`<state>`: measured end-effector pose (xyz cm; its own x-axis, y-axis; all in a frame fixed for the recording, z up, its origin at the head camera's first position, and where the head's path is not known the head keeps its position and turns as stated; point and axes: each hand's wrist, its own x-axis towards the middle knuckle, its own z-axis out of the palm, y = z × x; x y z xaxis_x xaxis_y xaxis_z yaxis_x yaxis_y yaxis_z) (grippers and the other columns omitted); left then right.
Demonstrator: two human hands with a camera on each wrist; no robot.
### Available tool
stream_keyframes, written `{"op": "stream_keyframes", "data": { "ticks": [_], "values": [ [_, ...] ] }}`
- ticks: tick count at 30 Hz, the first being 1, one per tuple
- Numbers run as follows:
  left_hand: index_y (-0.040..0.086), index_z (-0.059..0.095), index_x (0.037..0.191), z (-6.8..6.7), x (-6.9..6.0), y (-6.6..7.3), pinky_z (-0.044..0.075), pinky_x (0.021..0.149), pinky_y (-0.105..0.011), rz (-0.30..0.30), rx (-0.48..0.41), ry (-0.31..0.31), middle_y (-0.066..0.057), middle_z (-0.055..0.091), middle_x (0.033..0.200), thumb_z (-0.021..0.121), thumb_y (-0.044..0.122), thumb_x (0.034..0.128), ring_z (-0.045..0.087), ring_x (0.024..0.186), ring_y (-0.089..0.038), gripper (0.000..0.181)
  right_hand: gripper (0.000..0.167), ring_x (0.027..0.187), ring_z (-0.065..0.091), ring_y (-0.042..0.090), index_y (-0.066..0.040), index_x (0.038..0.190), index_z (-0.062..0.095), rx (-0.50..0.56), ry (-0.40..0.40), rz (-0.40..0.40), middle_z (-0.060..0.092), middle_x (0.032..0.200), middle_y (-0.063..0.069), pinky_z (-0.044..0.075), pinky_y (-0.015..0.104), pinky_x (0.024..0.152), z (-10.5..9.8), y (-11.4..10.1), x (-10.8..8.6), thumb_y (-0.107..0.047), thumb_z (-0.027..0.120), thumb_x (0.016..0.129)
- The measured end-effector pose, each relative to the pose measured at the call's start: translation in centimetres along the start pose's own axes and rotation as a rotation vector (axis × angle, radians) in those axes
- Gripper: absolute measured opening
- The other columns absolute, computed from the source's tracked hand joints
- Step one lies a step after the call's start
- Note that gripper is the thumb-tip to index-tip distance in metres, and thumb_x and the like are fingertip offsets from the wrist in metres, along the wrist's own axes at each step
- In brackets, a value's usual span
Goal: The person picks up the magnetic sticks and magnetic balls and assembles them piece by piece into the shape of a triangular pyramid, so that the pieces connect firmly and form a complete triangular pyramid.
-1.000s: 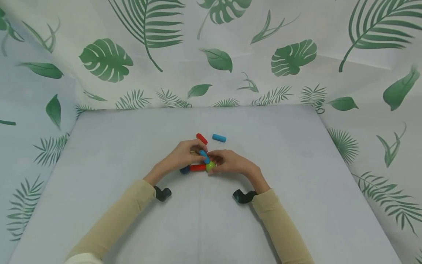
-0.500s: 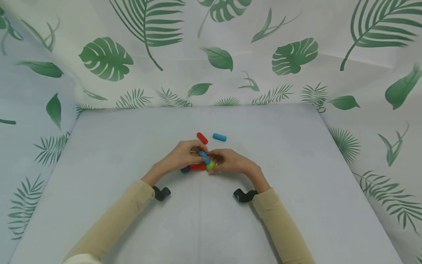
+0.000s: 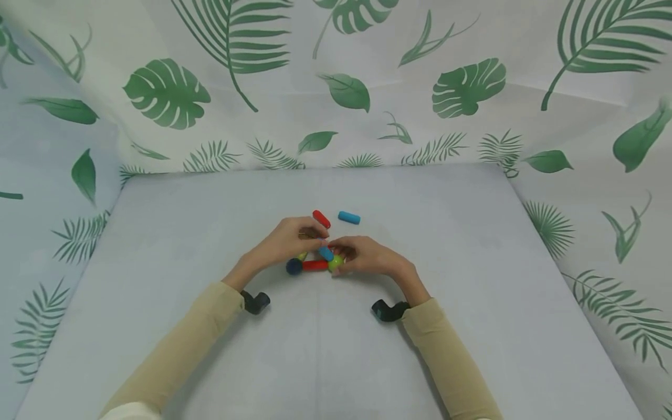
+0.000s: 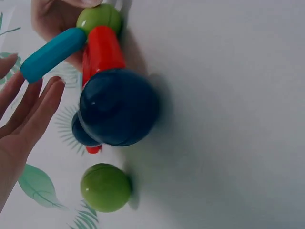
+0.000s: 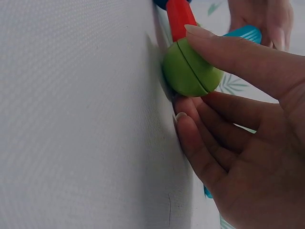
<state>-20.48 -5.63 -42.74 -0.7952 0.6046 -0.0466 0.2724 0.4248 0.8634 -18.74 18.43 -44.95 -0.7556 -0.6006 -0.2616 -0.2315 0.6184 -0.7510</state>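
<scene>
My right hand (image 3: pixel 370 256) pinches a light green ball (image 5: pixel 190 67) between thumb and fingers. A red stick (image 4: pixel 105 47) joins this ball to a dark blue ball (image 4: pixel 119 107). Also on the green ball, a blue stick (image 4: pixel 55 55) slants out toward my left hand (image 3: pixel 289 240). The left fingers (image 4: pixel 40 112) are spread and nearly straight at the stick's free end, with the thumb beside it; whether they touch is hard to tell. Beyond the dark blue ball, the left wrist view shows another red stick and a smaller-looking dark blue ball (image 4: pixel 83 131), partly hidden.
A loose red stick (image 3: pixel 321 219) and a loose blue stick (image 3: pixel 349 217) lie behind the hands on the white table (image 3: pixel 315 356). Another green ball (image 4: pixel 106 187) stands apart in the left wrist view. Leaf-patterned cloth (image 3: pixel 294 111) rises behind the table.
My left hand has shifted slightly up and left, uncovering more of the dark blue ball and a bit of a green ball. My right hand stays almost still on its green ball.
</scene>
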Motion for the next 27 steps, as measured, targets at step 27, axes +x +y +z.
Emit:
{"op": "stream_keyframes", "data": {
  "ticks": [27],
  "values": [
    [0.000, 0.069, 0.125, -2.2, 9.2, 0.0, 0.056, 0.098, -0.037, 0.002, 0.376, -0.168, -0.014, 0.070, 0.123, 0.063, 0.002, 0.0950, 0.063, 0.114, -0.028, 0.031, 0.064, 0.105, 0.060, 0.017, -0.006, 0.144, 0.057, 0.004, -0.019, 0.030, 0.067, 0.121, 0.005, 0.053, 0.032, 0.096, 0.2, 0.4, 0.2, -0.027, 0.083, 0.088]
  ]
}}
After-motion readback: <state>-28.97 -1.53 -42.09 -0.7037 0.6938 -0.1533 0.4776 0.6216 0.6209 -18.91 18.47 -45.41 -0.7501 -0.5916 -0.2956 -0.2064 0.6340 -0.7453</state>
